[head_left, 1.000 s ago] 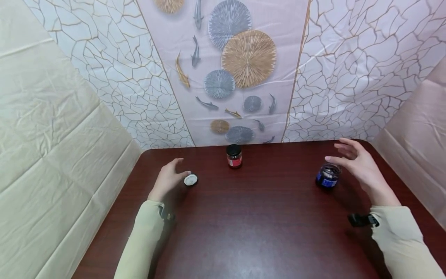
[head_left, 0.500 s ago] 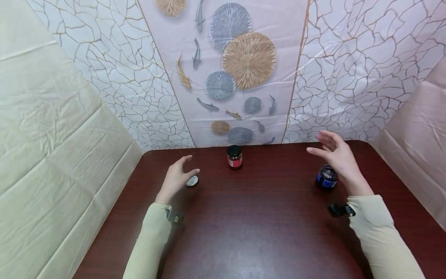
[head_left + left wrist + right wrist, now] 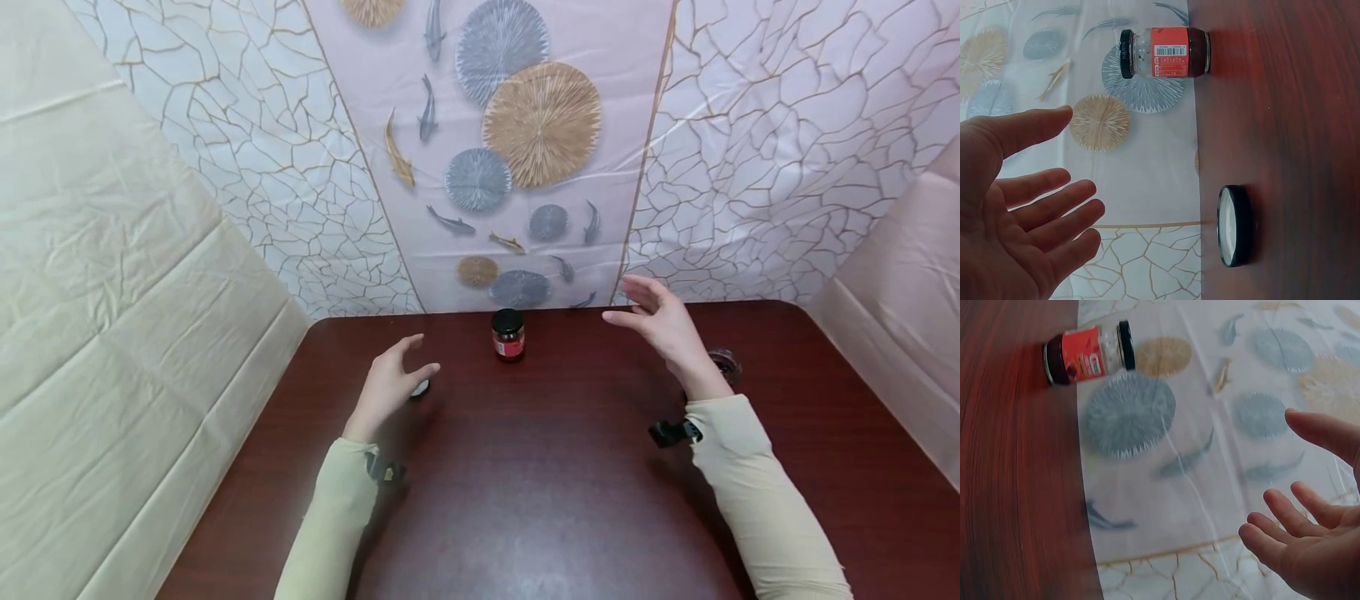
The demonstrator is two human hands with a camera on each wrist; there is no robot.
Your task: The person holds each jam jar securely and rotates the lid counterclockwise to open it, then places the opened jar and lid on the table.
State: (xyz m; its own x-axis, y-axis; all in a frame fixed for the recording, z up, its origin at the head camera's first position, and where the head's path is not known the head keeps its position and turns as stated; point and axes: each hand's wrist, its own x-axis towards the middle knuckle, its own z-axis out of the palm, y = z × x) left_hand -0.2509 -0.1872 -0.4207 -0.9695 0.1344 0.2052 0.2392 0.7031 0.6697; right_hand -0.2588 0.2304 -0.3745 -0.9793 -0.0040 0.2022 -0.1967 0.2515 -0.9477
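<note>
My left hand (image 3: 385, 385) hovers over the left of the table, its fingers relaxed and holding nothing. Just beyond its thumb, a black jar lid (image 3: 1242, 225) lies with its white inside facing up, mostly covered by the hand in the head view. A small glass jar with a red label and black lid (image 3: 508, 337) stands upright at the table's back middle. To the right of it my right hand (image 3: 670, 333) is held in the air, fingers loosely bent around nothing. Behind that wrist shows part of a glass jar (image 3: 726, 362), its top uncovered.
The dark red wooden table (image 3: 517, 500) reaches back to a patterned cloth wall (image 3: 585, 150). Pale cloth walls (image 3: 142, 333) flank both sides. A black band (image 3: 675, 432) with a camera sits at my right cuff.
My right hand has moved left, away from the open jar with the blue label and toward the red-labelled jar. My left hand has shifted slightly right, now covering most of the lid.
</note>
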